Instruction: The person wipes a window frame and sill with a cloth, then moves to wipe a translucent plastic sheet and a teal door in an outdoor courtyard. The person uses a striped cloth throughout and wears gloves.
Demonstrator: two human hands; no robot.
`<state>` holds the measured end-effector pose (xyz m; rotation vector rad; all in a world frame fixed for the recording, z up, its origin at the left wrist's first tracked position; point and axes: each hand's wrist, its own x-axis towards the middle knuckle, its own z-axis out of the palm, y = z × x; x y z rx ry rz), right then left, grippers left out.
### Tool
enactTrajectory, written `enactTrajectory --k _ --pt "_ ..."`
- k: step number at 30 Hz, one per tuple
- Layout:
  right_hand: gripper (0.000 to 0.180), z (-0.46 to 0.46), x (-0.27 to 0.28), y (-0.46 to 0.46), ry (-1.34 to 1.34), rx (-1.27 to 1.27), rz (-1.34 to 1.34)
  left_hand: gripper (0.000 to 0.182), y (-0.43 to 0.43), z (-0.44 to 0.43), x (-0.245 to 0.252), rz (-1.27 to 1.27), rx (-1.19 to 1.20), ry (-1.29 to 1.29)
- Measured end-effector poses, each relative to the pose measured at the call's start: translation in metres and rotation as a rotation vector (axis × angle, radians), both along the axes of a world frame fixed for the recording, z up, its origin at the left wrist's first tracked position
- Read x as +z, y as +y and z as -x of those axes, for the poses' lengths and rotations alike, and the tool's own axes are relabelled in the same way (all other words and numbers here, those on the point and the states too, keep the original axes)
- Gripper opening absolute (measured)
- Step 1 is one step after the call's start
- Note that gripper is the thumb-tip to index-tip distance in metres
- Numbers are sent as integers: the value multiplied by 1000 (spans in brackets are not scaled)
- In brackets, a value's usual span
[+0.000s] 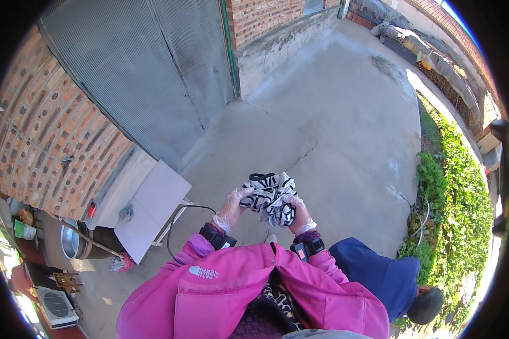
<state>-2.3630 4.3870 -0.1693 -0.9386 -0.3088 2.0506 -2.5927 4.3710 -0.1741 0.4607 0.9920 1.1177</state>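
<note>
A bunched-up black-and-white striped cloth (271, 195), perhaps a garment, is held out in front of my chest, above the concrete ground. My left hand (231, 207), in a thin clear plastic glove, grips its left side. On the opposite side my right hand (299, 214), gloved the same way, has its fingers around a rolled part of the fabric. A black band or trim shows along the cloth's top edge. Both wrists carry dark strapped devices, and a black cable (169, 229) runs from near the left wrist to my sleeve.
At left, a pale tiled tabletop (152, 207) stands by a brick wall (55, 114), near a metal basin (70, 239) and a mop (122, 262). Close on my right, a person in dark blue (373, 271) bends over beside green plants (462, 203). A corrugated metal door (152, 63) rises ahead.
</note>
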Motion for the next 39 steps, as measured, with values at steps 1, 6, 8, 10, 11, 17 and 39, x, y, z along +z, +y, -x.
enactTrajectory --k 1,6,8,10,11,17,39 --pt "25 -5 -2 19 -7 20 -20 23 17 -2 5 -7 23 43" --pt "24 -11 -22 80 -75 -70 14 22 75 -1 25 -2 185 47" --pt "26 -10 -30 109 -57 -45 27 23 107 10 29 -32 219 8" --pt "31 -7 -33 137 -64 -27 50 23 138 20 29 -28 245 -30" --pt "36 -2 -34 156 -51 -35 24 23 158 29 29 -27 238 -57" --pt "54 33 -5 253 -159 -12 -31 27 277 87 30 43 207 -134" --pt "36 76 -5 546 -356 -35 -85 34 609 127 39 -452 -222 844"
